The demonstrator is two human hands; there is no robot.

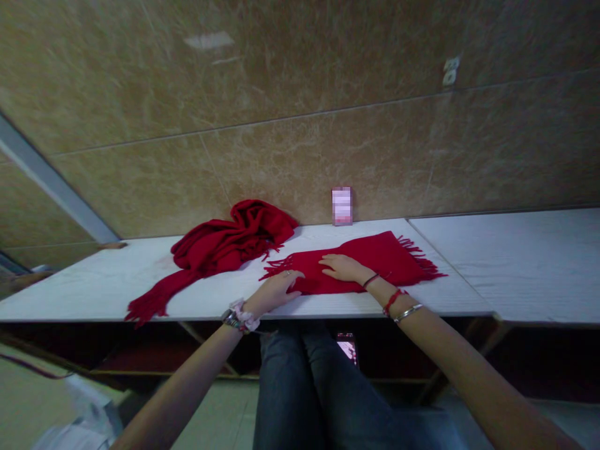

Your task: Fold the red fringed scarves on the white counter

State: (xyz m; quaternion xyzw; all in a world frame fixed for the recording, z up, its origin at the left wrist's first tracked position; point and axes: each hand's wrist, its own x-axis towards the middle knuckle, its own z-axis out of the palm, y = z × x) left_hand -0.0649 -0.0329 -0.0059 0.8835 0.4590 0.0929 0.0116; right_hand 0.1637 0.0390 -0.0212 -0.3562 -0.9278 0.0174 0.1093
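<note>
A red scarf (375, 256) with fringes at both ends lies flat on the white tabletop. My left hand (276, 292) rests at the left, fringed end of this scarf, thumb and fingers apart. Spread flat on the middle of the same scarf is my right hand (345, 269), fingers stretched out. Beyond my left hand, a second red scarf (220, 244) lies in a loose, crumpled heap, one fringed end trailing toward the table's front edge.
A phone (342, 206) with a lit screen leans upright against the tiled wall (300, 150). The white table (529, 262) continues to the right past a seam. Below the tabletop are dark shelves (145, 356) and another lit phone (347, 347) beside my legs.
</note>
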